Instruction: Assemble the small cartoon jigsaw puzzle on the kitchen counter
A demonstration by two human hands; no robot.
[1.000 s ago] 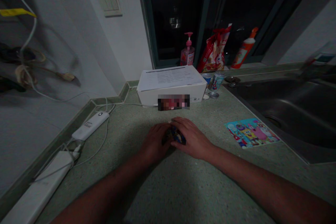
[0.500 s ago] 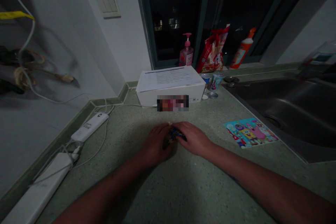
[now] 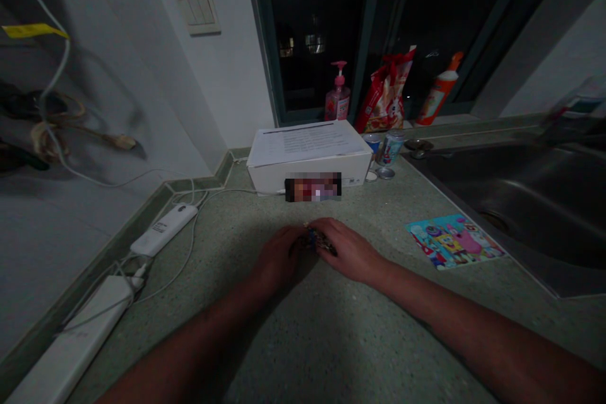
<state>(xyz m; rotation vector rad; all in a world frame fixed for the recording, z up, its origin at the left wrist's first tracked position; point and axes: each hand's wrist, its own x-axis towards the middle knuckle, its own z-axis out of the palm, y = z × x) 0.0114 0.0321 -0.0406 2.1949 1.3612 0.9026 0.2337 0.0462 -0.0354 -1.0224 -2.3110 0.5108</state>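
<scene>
On the green speckled countertop [image 3: 303, 341], a small heap of multicoloured pieces [image 3: 318, 240] lies between my hands; they look like jigsaw pieces, though dim light blurs them. My left hand [image 3: 278, 260] curves around the heap's left side, its fingertips partly hidden in shadow. From the right, my right hand [image 3: 351, 249] cups the heap, with fingers bent over its far side and the thumb at its near side. To the right lies a flat, bright cartoon picture card [image 3: 455, 241], which neither hand touches.
Ahead stands a white box [image 3: 269, 178] with a printed sheet on top and a pixelated patch at its front. Cans [image 3: 392, 149] stand beside it. A steel sink [image 3: 525, 202] is at the right. White power strips [image 3: 163, 230] and cables run along the left.
My left hand has shifted slightly left and its thumb has drawn in. The right hand stays around the pieces, and less of the heap's near side shows. The view has moved slightly.
</scene>
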